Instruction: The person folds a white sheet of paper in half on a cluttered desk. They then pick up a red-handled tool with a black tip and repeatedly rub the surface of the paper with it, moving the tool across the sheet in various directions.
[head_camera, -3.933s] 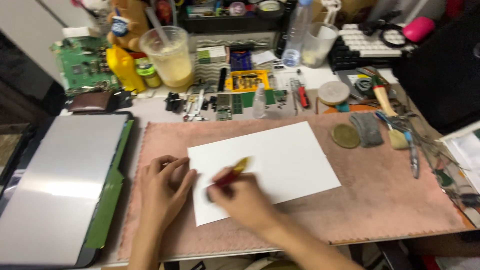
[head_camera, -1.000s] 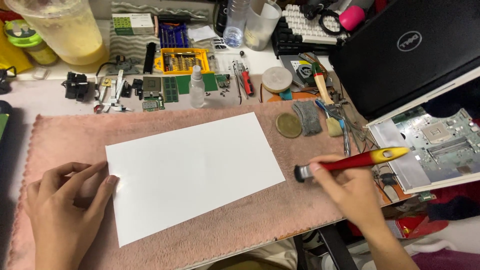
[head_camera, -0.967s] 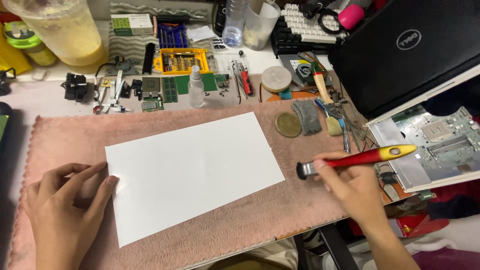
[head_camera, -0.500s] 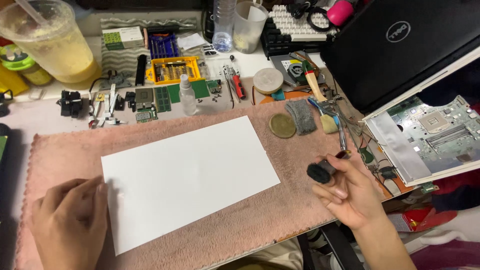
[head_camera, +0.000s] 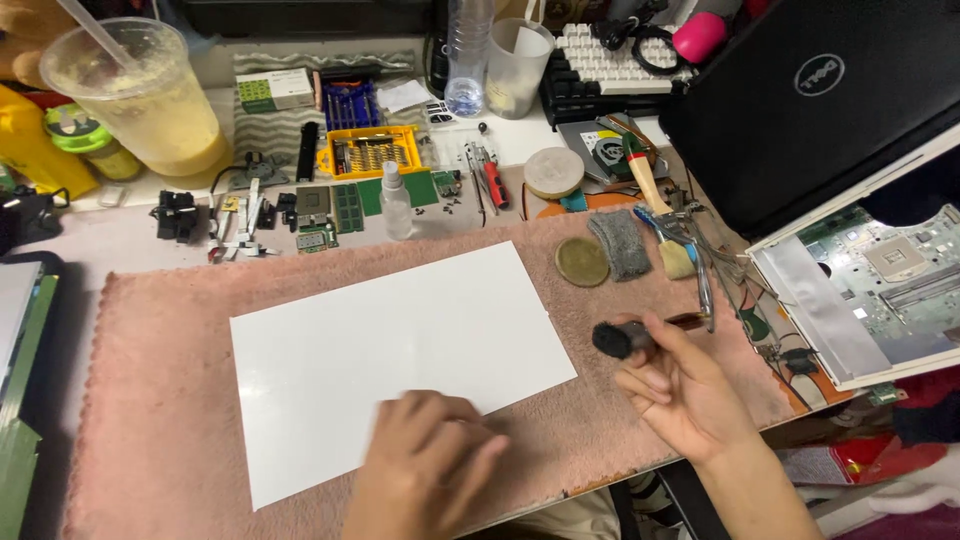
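Head view: the right hand (head_camera: 680, 395) pinches a slim screwdriver (head_camera: 640, 335) near its black butt, just right of the white sheet (head_camera: 400, 360). The tool looks light, stiff and smooth, best held round the handle. The left hand (head_camera: 430, 475) rests flat, fingers loosely spread, on the sheet's near edge.

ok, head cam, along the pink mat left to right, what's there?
white sheet → left hand resting on its near edge → brass-coloured disc → grey pad → right hand holding a black-tipped tool → bare circuit board off the mat's right end.
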